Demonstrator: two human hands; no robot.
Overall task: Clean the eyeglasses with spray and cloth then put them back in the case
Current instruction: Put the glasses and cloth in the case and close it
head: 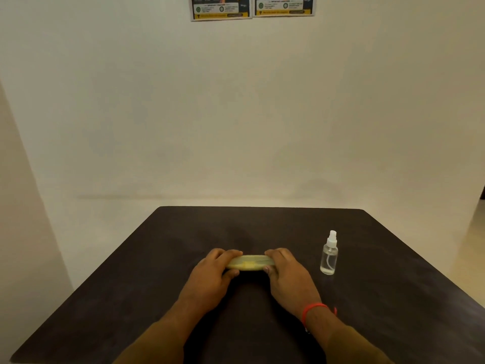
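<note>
The person's left hand (214, 271) and right hand (286, 271) both held the pale yellow case (250, 262), one at each end; the left fingers (231, 254) curled over the top of the case's left end with the thumb (231, 273) tucked against its near side, and the right hand mirrored that hold at the other end, its thumb tip (267, 269) pressed to the near edge; only the middle stretch of the case showed between the two grips; the case lay lengthwise from hand to hand, low on the dark table (131, 271), though whether it rested on the surface or sat just above it could not be told; a seam ran along its near side and the case looked closed, so what it held could not be seen; to the right of the right-hand grip, clearly apart from it and a little farther from the person, the clear spray bottle (329, 254) stood upright on the table with its white nozzle on top; a red thread (313, 310) circled the right wrist, just behind that grip; olive sleeves (349, 345) covered both forearms nearer the person; far beyond the held case, high on the pale wall (236, 114), hung two printed posters (220, 7) side by side, their text too small to read
</note>
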